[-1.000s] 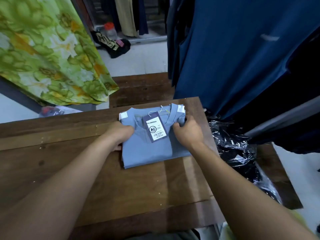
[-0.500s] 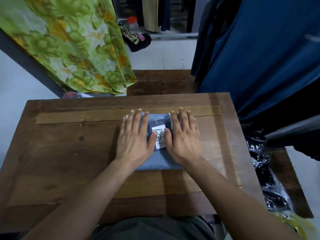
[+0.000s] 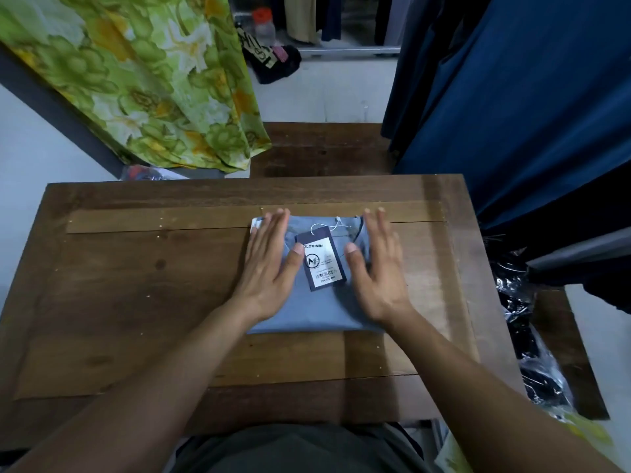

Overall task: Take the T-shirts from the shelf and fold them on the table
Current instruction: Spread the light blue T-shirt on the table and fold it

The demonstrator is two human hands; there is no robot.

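A: Quick one. Where's the shirt?

B: Folded blue-grey T-shirt (image 3: 317,302) lies flat on the wooden table (image 3: 136,285), toward the far middle, collar end away from the person. Hang tag (image 3: 320,262) sits on top, string attached.

A: Hands?

B: Left hand (image 3: 268,264) flat on the shirt's left part, fingers straight, gripping nothing. Right hand (image 3: 374,268) the same on the right part, palm a bit tilted, so I can't tell if the whole palm touches. Thumbs point in at the tag.

A: Step?

B: Looks like smoothing the finished fold. To do it well I'd say: press evenly, sweep outward from the centre toward the side edges, keep the tag lying flat so it doesn't crease under a palm, and don't drag the bundle or the layers will shift. Cotton on bare wood probably slides easily.

A: Surface, room?

B: Dark plank table with a lighter strip across the far part. Green floral cloth (image 3: 143,80) hanging far left, dark blue garments (image 3: 529,97) hanging right, crinkled plastic bags (image 3: 526,319) beside the table's right edge, pale floor (image 3: 324,93) beyond. No shelf that I can make out.
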